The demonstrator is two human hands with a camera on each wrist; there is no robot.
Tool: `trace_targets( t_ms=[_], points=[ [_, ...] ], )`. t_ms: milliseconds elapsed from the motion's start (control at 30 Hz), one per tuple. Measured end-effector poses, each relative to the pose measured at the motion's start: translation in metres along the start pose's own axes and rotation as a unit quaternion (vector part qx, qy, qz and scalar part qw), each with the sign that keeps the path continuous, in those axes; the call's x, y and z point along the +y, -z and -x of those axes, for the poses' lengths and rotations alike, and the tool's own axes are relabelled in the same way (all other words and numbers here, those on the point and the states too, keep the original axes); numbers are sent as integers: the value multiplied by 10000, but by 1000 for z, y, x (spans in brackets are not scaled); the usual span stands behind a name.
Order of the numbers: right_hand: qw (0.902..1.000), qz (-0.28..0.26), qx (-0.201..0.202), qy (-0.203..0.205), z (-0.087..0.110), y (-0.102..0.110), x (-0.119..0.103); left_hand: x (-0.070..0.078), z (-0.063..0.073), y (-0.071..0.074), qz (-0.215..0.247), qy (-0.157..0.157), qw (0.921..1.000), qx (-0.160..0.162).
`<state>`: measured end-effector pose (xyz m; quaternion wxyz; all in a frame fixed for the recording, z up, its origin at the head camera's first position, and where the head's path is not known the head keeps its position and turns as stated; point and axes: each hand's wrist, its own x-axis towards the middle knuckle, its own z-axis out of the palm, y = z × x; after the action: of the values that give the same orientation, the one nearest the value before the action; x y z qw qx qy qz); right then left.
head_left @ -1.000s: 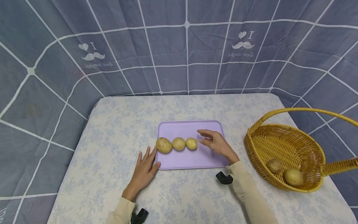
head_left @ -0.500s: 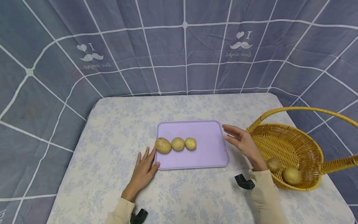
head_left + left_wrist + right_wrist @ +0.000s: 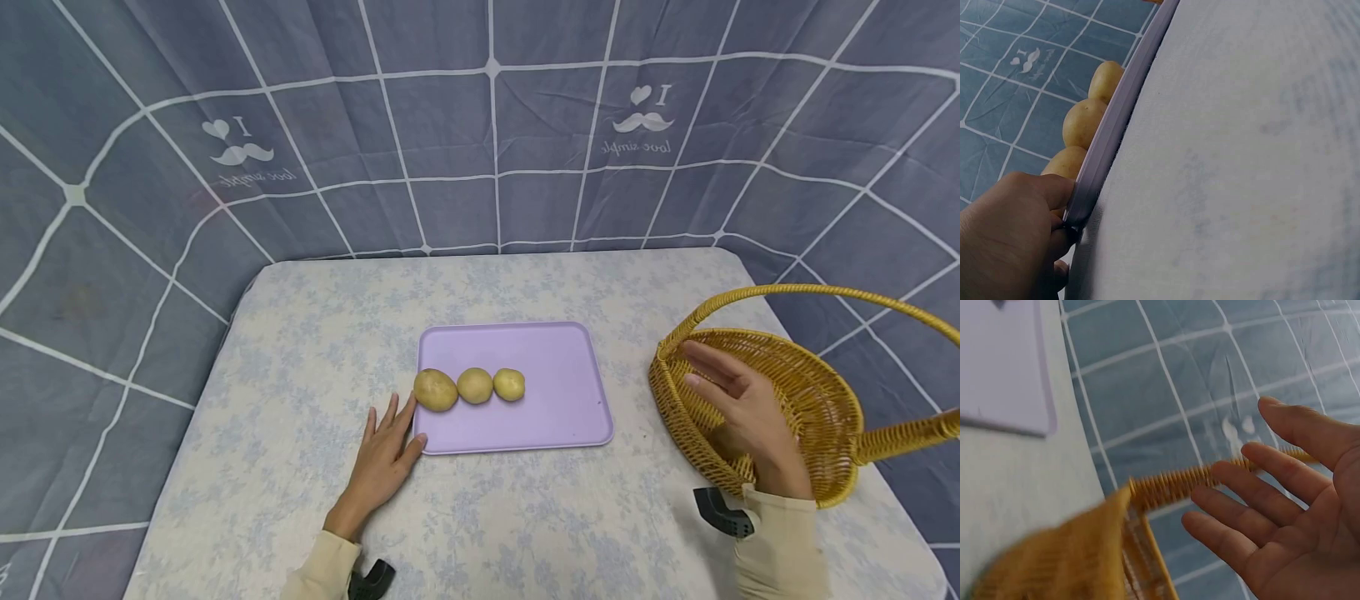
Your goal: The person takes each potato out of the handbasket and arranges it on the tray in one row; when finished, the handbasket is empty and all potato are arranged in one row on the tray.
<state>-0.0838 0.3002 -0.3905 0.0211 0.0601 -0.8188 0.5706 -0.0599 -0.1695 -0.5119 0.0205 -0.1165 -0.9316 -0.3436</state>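
Note:
Three potatoes sit in a touching row on a lilac tray [image 3: 555, 417]: a large potato [image 3: 435, 390] at the left edge, a medium potato [image 3: 475, 386], and a small potato [image 3: 509, 385]. My left hand [image 3: 381, 458] rests at the tray's left front corner, fingers spread, fingertips beside the large potato; the left wrist view shows its fingers along the tray's rim. Over the wicker basket [image 3: 817, 400] on the right hovers my right hand [image 3: 750, 417], fingers extended and holding nothing. Part of a potato [image 3: 726, 443] shows beneath it; the other basket potato is hidden.
The basket's tall handle [image 3: 795, 289] arches above the right hand. A pale floral cloth covers the table [image 3: 330, 333]. Behind and at the sides hangs a grey-blue checked curtain [image 3: 450, 125].
My right hand has moved right, from beside the small potato on the tray to over the basket, with nothing in it. The left hand and the tray's potatoes have stayed put.

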Motion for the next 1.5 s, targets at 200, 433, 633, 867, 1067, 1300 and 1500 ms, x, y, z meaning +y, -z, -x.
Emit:
trace_targets(
  t_ms=[200,433,633,867,1067,1300,1500],
  points=[
    [9989,-210,224,-342,16,22,11,0,0,-1,2,-3,10000,-1],
    [9908,912,329,-949,30,38,35,0,1,-1,30,6,10000,-17],
    [9807,1447,48,-1318,34,45,50,0,0,-1,23,-9,10000,1],
    [9771,1523,-274,-1460,34,44,57,1,0,0,44,-24,10000,21],
    [9743,1521,-619,-1543,35,42,58,1,0,0,60,-19,10000,16],
    [9656,1633,-1101,-1698,33,40,59,1,0,0,46,-20,10000,29],
    [9585,1901,-1373,-1624,32,38,59,0,0,-1,34,-33,10000,29]
  ],
)
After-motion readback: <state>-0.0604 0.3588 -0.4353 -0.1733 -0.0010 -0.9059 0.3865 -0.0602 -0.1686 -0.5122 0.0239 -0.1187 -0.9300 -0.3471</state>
